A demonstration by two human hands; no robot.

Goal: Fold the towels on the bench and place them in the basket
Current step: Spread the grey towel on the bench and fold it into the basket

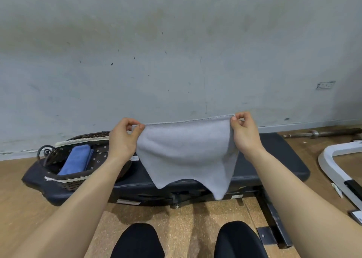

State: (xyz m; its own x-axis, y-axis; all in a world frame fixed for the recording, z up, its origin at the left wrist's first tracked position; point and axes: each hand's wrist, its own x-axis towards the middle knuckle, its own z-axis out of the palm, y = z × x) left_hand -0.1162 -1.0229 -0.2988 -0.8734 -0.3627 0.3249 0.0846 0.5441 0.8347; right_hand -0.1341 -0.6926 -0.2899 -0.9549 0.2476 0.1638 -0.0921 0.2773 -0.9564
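A light grey towel hangs in the air above the black padded bench, stretched between my hands. My left hand pinches its top left corner and my right hand pinches its top right corner. The lower edge droops unevenly in front of the bench. A dark wicker basket with patterned lining stands on the bench's left end. A folded blue towel lies inside it.
A grey wall rises just behind the bench. A barbell lies on the wooden floor at the right, near a white metal frame. The bench's steel foot juts toward me. My knees show at the bottom.
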